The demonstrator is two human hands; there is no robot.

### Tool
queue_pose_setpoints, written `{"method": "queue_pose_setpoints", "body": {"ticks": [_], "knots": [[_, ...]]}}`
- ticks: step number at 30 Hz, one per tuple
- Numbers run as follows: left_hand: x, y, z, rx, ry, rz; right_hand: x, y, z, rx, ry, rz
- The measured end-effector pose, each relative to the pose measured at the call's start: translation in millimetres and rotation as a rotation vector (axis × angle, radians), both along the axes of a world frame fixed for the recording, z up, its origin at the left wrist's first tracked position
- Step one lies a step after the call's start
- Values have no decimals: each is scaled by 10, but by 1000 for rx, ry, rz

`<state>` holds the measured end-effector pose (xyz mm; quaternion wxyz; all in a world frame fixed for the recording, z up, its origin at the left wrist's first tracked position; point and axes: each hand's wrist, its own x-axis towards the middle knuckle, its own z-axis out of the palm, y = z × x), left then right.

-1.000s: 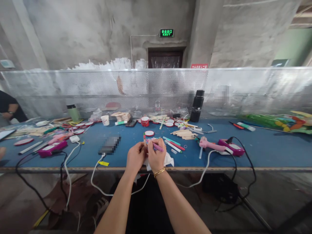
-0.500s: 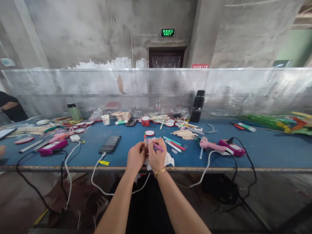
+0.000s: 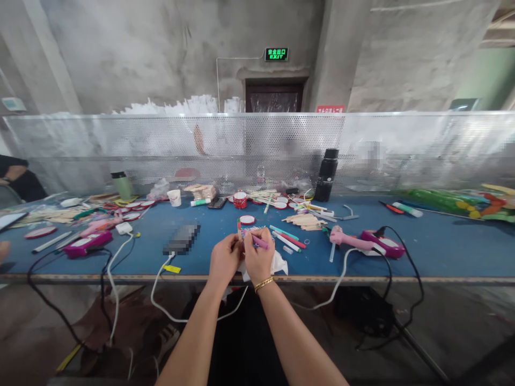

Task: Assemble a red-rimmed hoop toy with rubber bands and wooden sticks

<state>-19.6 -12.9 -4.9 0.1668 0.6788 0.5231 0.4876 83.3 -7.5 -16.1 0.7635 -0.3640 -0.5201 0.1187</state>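
I'm watching the right hand (image 3: pixel 259 260) clamping its fingers on a purple pen (image 3: pixel 261 242), the left hand (image 3: pixel 224 258) pinching a stick (image 3: pixel 239 227), coloured end pointing away. The pen is barely shifting since half a second ago, so work is seemingly staying there. Markers (image 3: pixel 286 241) are lying rightward, a disc (image 3: pixel 247 220) beyond.

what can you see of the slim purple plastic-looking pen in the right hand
The slim purple plastic-looking pen is held between the thumb and fingers of the bare right hand. Part of its smooth, cylindrical barrel shows, slanting down to the right in the picture. The fingers hide its front, so its tip, and what that may touch, cannot be seen. It is over the near part of the blue tabletop.
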Motion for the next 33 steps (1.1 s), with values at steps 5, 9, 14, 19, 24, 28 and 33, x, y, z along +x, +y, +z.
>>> {"method": "queue_pose_setpoints", "body": {"ticks": [5, 9, 14, 19, 24, 28, 33], "knots": [[17, -28, 17, 3, -11, -16, 7, -10, 14, 28, 17, -29], [29, -29, 11, 1, -26, -19, 2, -21, 23, 44, 3, 31], [24, -25, 6, -4, -23, -6, -6, 4, -5, 39, -19, 47], [25, -29, 13, 2, -3, 4, -2, 23, -18, 31, -30, 44], [32, -41, 22, 6, -6, 5, 0, 22, -17, 26, -28, 43], [31, -43, 25, 0, -6, 10, -8, 16, -13, 31, -20, 42], [27, -33, 21, -5, -9, 2, -10, 15, -11, 29, -19, 45]]}}
